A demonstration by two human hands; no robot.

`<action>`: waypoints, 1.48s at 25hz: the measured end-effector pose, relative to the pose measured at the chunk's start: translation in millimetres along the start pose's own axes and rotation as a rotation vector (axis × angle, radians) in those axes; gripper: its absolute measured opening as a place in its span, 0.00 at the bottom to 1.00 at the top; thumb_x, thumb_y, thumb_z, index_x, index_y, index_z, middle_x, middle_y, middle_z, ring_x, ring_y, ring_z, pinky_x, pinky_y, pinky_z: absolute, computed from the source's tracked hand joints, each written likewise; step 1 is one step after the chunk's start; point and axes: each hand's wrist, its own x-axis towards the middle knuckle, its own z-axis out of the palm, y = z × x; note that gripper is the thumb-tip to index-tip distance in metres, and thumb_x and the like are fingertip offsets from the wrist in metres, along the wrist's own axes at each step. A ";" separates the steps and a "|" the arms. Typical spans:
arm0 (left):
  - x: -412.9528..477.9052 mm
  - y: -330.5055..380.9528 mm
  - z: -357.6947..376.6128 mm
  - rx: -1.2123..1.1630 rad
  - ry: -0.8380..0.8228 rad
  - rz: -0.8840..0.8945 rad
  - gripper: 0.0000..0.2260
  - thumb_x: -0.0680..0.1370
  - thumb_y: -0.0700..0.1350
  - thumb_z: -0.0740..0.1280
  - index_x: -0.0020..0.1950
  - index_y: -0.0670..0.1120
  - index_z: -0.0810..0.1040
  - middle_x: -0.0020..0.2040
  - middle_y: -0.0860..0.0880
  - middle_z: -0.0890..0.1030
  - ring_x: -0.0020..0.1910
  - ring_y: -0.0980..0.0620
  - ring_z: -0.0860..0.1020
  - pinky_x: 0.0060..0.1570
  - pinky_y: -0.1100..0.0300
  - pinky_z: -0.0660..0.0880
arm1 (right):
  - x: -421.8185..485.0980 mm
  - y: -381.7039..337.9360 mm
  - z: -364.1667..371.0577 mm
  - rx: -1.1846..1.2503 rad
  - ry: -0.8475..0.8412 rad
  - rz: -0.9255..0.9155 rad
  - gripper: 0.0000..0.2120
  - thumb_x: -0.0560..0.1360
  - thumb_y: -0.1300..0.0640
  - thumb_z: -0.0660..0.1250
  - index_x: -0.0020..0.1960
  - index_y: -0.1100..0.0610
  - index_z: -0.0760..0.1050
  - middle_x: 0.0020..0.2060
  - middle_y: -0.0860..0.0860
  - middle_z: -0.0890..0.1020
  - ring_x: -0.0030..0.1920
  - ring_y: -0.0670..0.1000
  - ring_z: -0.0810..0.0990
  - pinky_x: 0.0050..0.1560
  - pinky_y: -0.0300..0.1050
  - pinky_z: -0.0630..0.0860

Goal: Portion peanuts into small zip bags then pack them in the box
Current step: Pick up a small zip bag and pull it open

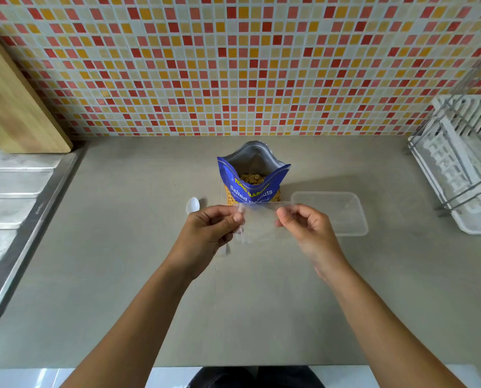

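A blue bag of salted peanuts (252, 177) stands open at the middle of the grey counter, nuts visible inside. Just in front of it I hold a small clear zip bag (258, 219) in the air, stretched between both hands. My left hand (214, 228) pinches its left edge between thumb and fingers. My right hand (303, 222) pinches its right edge. The bag looks to hold no peanuts. A clear plastic box (342, 214) sits to the right of the peanut bag, partly behind my right hand. A white plastic spoon (192, 205) lies to the left, bowl showing above my left hand.
A steel sink drainboard (15, 197) borders the counter on the left, with a wooden cutting board (12, 107) leaning on the tiled wall. A white dish rack (463, 163) stands at the right. The counter's front edge (233, 365) runs near my body.
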 end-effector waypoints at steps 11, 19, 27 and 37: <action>2.9 3.3 20.3 -0.218 -0.112 -0.058 0.09 0.77 0.33 0.61 0.53 0.39 0.79 0.32 0.51 0.79 0.32 0.58 0.76 0.36 0.70 0.75 | 2.7 -7.6 -5.3 0.125 0.043 0.099 0.10 0.78 0.61 0.61 0.43 0.52 0.79 0.32 0.44 0.81 0.30 0.38 0.76 0.36 0.30 0.74; 8.0 3.2 14.4 0.396 0.217 0.126 0.09 0.75 0.35 0.66 0.44 0.47 0.83 0.32 0.49 0.79 0.35 0.51 0.76 0.40 0.63 0.77 | 2.3 -5.9 -10.4 0.263 0.110 0.166 0.08 0.75 0.57 0.66 0.38 0.54 0.78 0.30 0.45 0.82 0.32 0.41 0.79 0.38 0.32 0.76; 8.2 4.8 14.8 0.365 0.223 0.079 0.06 0.75 0.35 0.66 0.44 0.42 0.82 0.34 0.45 0.79 0.33 0.53 0.76 0.40 0.67 0.78 | 4.4 0.2 -13.6 -0.005 0.176 -0.017 0.04 0.76 0.52 0.66 0.49 0.50 0.77 0.36 0.41 0.81 0.38 0.40 0.78 0.47 0.42 0.73; -5.0 20.3 18.8 0.526 0.145 0.147 0.05 0.73 0.36 0.69 0.41 0.45 0.82 0.33 0.42 0.82 0.30 0.57 0.78 0.34 0.69 0.76 | 4.7 -6.3 -0.5 -0.920 -0.171 -0.618 0.46 0.59 0.29 0.68 0.69 0.55 0.67 0.63 0.51 0.74 0.63 0.49 0.68 0.65 0.34 0.56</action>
